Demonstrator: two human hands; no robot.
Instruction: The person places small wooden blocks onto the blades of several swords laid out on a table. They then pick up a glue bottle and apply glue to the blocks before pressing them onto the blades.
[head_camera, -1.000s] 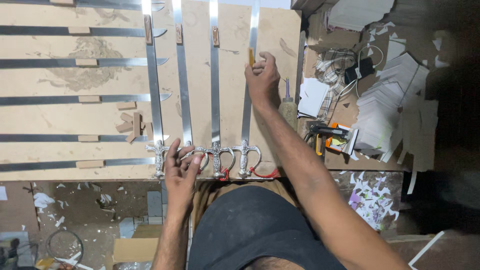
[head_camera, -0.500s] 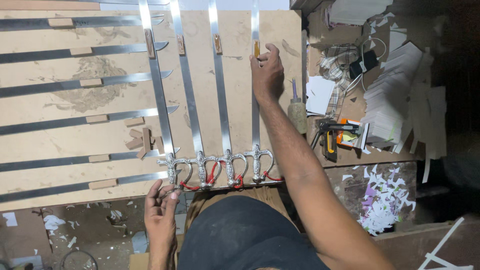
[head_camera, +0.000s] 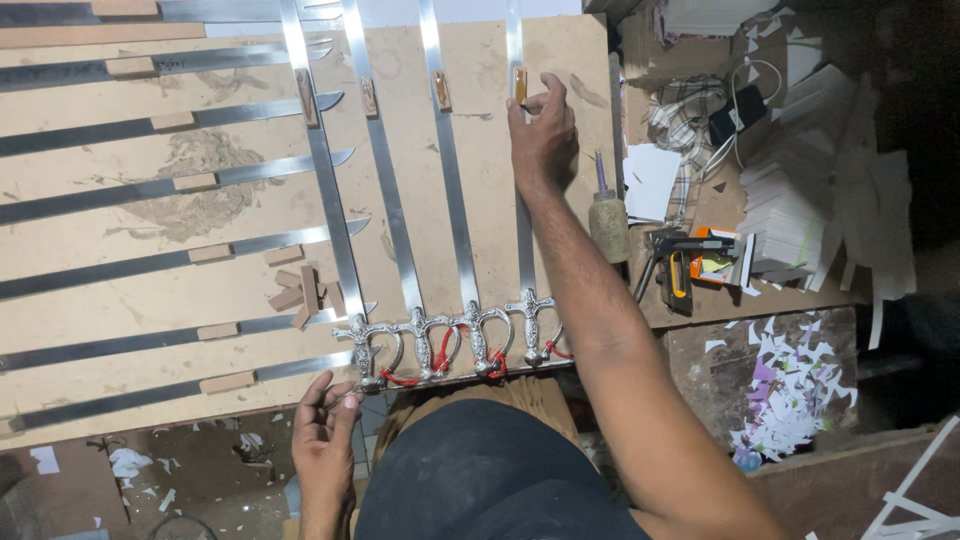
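your right hand (head_camera: 543, 135) pinches a small wood block (head_camera: 520, 84) on the rightmost sword (head_camera: 524, 250), far up the table (head_camera: 250, 290). press it square across the blade. left hand (head_camera: 322, 432), fingers loosely curled, touches the near edge by the leftmost hilt (head_camera: 365, 350). glue bottle (head_camera: 608, 222) crowds the right edge; open room lies left.

The right hand (head_camera: 543, 135) is stretched to the upper centre of the frame, fingers pinched. The left hand (head_camera: 322, 430) is held low, at lower left, fingers curled.
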